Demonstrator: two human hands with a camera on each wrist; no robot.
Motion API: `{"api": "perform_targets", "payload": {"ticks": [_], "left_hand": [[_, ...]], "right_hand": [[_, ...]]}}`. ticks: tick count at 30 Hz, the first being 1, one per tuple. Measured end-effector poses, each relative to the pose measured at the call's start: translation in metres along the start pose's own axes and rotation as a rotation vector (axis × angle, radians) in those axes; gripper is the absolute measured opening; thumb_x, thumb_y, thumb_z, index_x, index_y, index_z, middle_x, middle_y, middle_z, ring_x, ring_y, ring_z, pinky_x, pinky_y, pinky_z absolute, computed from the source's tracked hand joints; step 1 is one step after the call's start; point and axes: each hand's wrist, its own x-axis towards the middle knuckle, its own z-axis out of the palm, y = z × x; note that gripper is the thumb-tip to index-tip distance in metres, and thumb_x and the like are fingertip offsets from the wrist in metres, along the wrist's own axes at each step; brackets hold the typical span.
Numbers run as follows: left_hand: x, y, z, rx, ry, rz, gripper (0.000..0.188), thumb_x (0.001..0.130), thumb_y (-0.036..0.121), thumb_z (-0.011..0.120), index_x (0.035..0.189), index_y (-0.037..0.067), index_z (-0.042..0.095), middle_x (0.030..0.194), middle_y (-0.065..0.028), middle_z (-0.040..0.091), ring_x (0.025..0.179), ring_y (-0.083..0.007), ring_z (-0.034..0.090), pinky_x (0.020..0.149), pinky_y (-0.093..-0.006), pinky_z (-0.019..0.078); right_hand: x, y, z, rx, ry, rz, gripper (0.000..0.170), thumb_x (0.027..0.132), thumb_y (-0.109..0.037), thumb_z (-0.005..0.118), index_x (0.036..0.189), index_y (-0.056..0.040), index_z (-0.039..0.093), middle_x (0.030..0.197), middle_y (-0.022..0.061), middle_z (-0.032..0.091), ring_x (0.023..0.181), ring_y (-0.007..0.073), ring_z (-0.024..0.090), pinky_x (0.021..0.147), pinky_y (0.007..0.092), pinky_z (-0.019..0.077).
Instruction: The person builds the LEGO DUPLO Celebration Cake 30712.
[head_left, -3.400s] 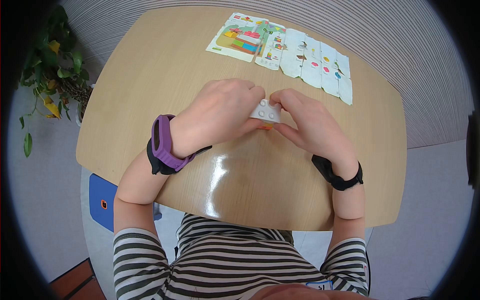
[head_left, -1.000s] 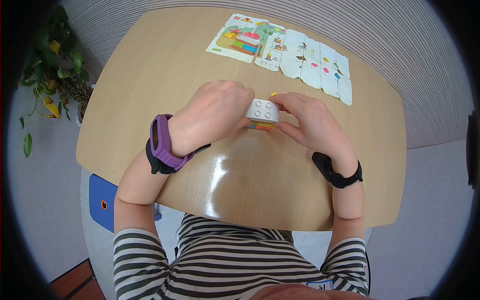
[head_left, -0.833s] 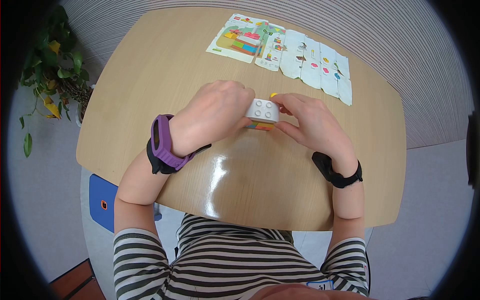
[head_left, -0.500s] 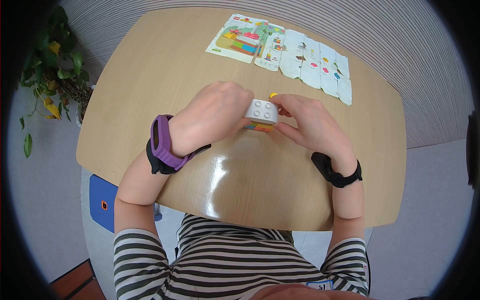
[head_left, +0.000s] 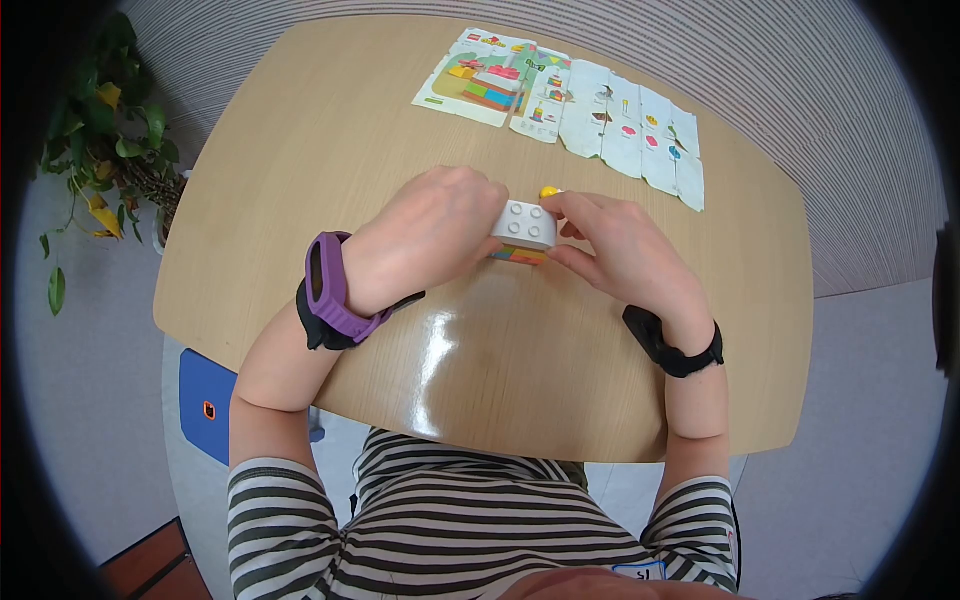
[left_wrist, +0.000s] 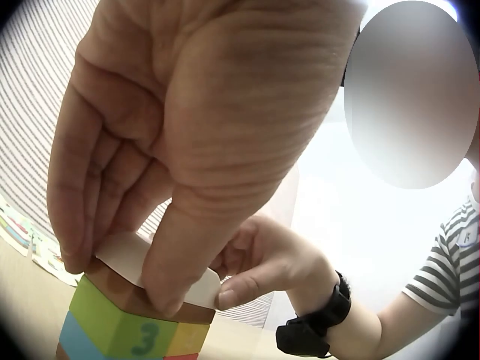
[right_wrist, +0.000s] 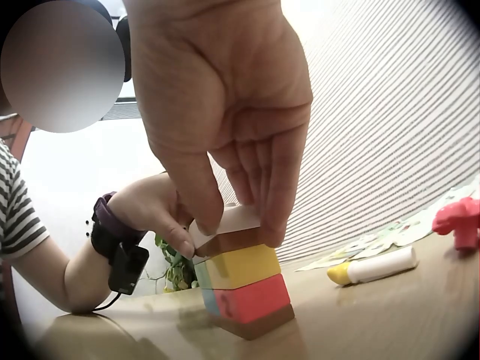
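In the head view a white toy brick [head_left: 525,222] with round studs tops a small brick stack standing on the table. My left hand [head_left: 430,225] pinches the upper end of the stack from the left, its thumb across the white brick and the brown layer [left_wrist: 120,289] under it. From the other side my right hand [head_left: 630,245] grips the same top layers between thumb and fingers. Below, the wrist views show a green brick [left_wrist: 112,315] marked 3, a yellow brick [right_wrist: 244,266], a red brick [right_wrist: 255,298] and a brown base [right_wrist: 259,326].
A white toy candle [right_wrist: 379,266] with a yellow tip lies past my right hand, with a pinkish-red piece [right_wrist: 459,221] farther right. Unfolded instruction sheets [head_left: 490,85] lie along the far table edge. A plant [head_left: 125,150] stands left of the table [head_left: 300,130].
Since the earliest frame, the white brick and stack have shifted slightly left and more of them shows between my hands. The yellow tip has come into view beyond my right fingers.
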Motion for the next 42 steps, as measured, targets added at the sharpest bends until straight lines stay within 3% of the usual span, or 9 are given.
{"api": "perform_targets", "payload": {"ticks": [2,5,8,11,14,26,29,35,42], "left_hand": [[0.0,0.0,0.0,-0.006,0.005,0.001,0.025,0.073,0.013,0.073,0.09,-0.001,0.063,0.082,-0.0171,0.064,0.08,-0.0349,0.062,0.073,-0.0407,0.0497],[-0.001,0.0,-0.001,-0.003,0.013,0.019,0.024,0.073,0.013,0.073,0.09,-0.001,0.063,0.081,-0.0173,0.064,0.08,-0.0349,0.062,0.073,-0.0407,0.0498],[0.0,0.0,-0.003,0.008,-0.018,-0.001,0.024,0.073,0.013,0.073,0.09,-0.001,0.063,0.081,-0.0172,0.064,0.08,-0.0345,0.062,0.074,-0.0407,0.0497],[0.0,0.0,-0.001,0.029,-0.023,0.004,0.024,0.073,0.014,0.072,0.09,-0.001,0.063,0.081,-0.017,0.064,0.08,-0.0342,0.062,0.074,-0.0406,0.0498],[0.0,-0.001,0.0,0.029,-0.02,0.0,0.024,0.073,0.014,0.072,0.089,-0.001,0.062,0.081,-0.0169,0.064,0.08,-0.034,0.062,0.074,-0.0403,0.0498],[0.0,0.001,-0.002,0.006,-0.023,-0.012,0.024,0.074,0.014,0.073,0.089,-0.002,0.062,0.081,-0.0174,0.064,0.08,-0.0345,0.063,0.073,-0.0402,0.0503],[0.0,0.0,-0.001,0.008,-0.024,-0.014,0.024,0.073,0.014,0.073,0.089,-0.002,0.062,0.082,-0.0174,0.064,0.08,-0.0343,0.063,0.073,-0.0402,0.0503],[0.0,0.0,-0.001,0.009,-0.005,-0.001,0.024,0.074,0.014,0.073,0.089,-0.002,0.062,0.082,-0.0175,0.064,0.08,-0.0341,0.063,0.074,-0.0399,0.0502],[-0.001,-0.001,0.001,0.024,-0.006,0.011,0.025,0.074,0.014,0.072,0.091,-0.001,0.062,0.083,-0.0173,0.064,0.082,-0.0338,0.062,0.075,-0.0397,0.0498]], "right_hand": [[0.0,0.002,-0.001,-0.028,-0.009,-0.02,0.035,0.079,-0.009,0.069,0.111,-0.0011,0.057,0.093,0.0151,0.065,0.082,0.0274,0.065,0.071,0.0346,0.0527],[-0.001,0.013,-0.004,0.098,0.018,-0.066,0.041,0.079,-0.009,0.069,0.118,-0.0033,0.056,0.095,0.0141,0.066,0.085,0.0271,0.065,0.073,0.0349,0.0526],[0.004,0.028,-0.01,0.059,0.11,0.053,0.045,0.079,-0.012,0.07,0.121,-0.0054,0.056,0.107,0.0167,0.063,0.093,0.0303,0.062,0.08,0.039,0.0506],[0.004,0.042,0.001,-0.225,0.268,-0.041,0.043,0.079,-0.01,0.069,0.12,-0.0061,0.057,0.117,0.014,0.06,0.101,0.0297,0.059,0.087,0.039,0.0489],[0.005,0.051,0.011,-0.291,0.191,-0.01,0.042,0.078,-0.007,0.068,0.118,-0.0062,0.057,0.121,0.0118,0.057,0.107,0.0301,0.056,0.091,0.0392,0.0476],[0.008,0.055,0.023,-0.315,0.05,0.051,0.015,0.078,-0.005,0.065,0.093,-0.0059,0.061,0.083,0.0093,0.059,0.086,0.0286,0.059,0.072,0.0396,0.0492],[0.009,0.056,0.022,-0.358,0.001,0.09,0.007,0.079,-0.004,0.061,0.086,-0.0045,0.059,0.082,0.0108,0.059,0.084,0.0295,0.06,0.071,0.0404,0.049],[0.009,0.061,0.024,-0.403,-0.044,0.127,0.013,0.078,-0.004,0.065,0.09,-0.0056,0.061,0.082,0.0097,0.059,0.083,0.0289,0.06,0.068,0.0397,0.0487],[0.009,0.05,0.019,-0.388,0.112,0.101,0.013,0.082,-0.001,0.055,0.094,-0.0043,0.057,0.087,0.0128,0.058,0.085,0.0305,0.06,0.071,0.0405,0.0491]]}}
